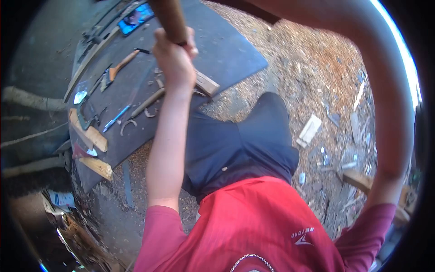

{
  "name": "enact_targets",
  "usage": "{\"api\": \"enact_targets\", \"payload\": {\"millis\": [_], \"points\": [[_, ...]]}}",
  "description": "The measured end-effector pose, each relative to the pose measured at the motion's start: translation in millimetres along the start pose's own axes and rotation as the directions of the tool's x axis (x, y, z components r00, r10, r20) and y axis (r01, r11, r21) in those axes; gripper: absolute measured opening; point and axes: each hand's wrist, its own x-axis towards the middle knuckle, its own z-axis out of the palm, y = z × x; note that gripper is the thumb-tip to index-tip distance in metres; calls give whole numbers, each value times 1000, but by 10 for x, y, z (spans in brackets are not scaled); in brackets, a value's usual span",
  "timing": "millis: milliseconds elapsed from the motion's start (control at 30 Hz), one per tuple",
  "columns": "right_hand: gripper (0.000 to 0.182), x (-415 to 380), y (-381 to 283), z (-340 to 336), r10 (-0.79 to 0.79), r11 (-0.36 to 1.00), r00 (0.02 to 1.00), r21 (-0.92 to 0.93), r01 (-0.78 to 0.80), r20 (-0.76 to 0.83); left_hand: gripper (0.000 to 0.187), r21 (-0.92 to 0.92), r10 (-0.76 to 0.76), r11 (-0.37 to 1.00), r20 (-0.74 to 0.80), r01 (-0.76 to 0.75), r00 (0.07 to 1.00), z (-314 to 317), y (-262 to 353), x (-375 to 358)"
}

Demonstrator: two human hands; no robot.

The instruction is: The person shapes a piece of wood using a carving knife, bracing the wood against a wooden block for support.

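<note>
My left hand [176, 54] is wrapped round a thick round wooden piece [170, 20] that rises out of the top of the view, above the dark board. My right arm arches up along the right side and across the top; the hand itself is out of view. Beyond my left wrist a squared wooden block [206, 83] lies at the board's edge. A wooden stick [147, 102], a blue pen-like tool [116, 118] and curved shavings [128, 126] lie to the left of my forearm.
On the dark board [226, 50] are a lit phone [135, 19], an orange-handled tool [122, 65], a clamp [86, 115] and pale wood pieces [97, 167]. Wood chips cover the ground around my legs. A pale offcut [309, 130] and a wooden beam [358, 180] lie at the right.
</note>
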Motion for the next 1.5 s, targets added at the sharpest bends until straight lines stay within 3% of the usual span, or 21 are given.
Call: {"api": "enact_targets", "payload": {"millis": [400,533,733,800,867,900,967,1000,1033,1067,1100,1167,1267,1367,1400,1433,1500], "points": [[53,-33,-157,81,200,976,980,81,-201,23,45,19,-40,999,42,39,998,-5,69,-35],[55,-68,-80,-38,358,919,933,191,-346,-28,44,28,-8,1000,36,7,999,2,45,-48],[57,129,-552,248,306,950,949,90,-298,-83,42,13,-20,1000,81,19,997,-7,51,-21],[58,137,-688,337,368,928,921,110,-356,-125,42,17,-19,1000,89,18,996,-3,40,-19],[59,74,-673,391,585,803,786,282,-525,-202,43,12,-14,1000,92,13,996,-26,22,-17],[59,-56,-493,476,696,685,696,453,-570,-178,44,7,-13,1000,96,12,995,-35,13,-16],[58,-386,1,720,757,481,651,724,-494,-59,44,-1,-16,1000,106,16,994,-43,17,-2],[60,-320,-160,766,796,474,603,565,-675,53,44,0,-23,1000,110,23,994,-48,21,1],[57,-343,-242,950,781,561,623,396,-727,36,45,3,-31,1000,114,31,993,-47,37,3],[54,-365,-323,1134,766,625,642,212,-752,18,56,-10,-43,999,89,44,995,-31,77,4],[46,-471,-315,1454,659,751,747,28,-659,-86,57,-29,-49,998,100,52,994,-23,107,-9],[51,-431,-474,1675,677,729,723,6,-684,138,58,-66,-66,995,126,75,990,-9,153,-64],[49,-399,-499,1995,628,775,777,43,-630,51,58,35,40,998,264,-51,964,-15,186,-143],[49,-385,-341,1938,610,784,780,251,-568,-140,61,133,107,980,284,-150,953,5,261,-202],[51,-442,-198,1874,736,565,677,552,-613,-1,62,165,130,969,285,-183,950,5,294,-202],[54,-416,-165,1671,746,404,665,785,-471,15,61,288,183,917,310,-276,933,-10,322,-194],[71,-328,-282,988,756,105,621,898,-427,207,59,503,267,743,381,-441,885,-34,384,-177]]}}
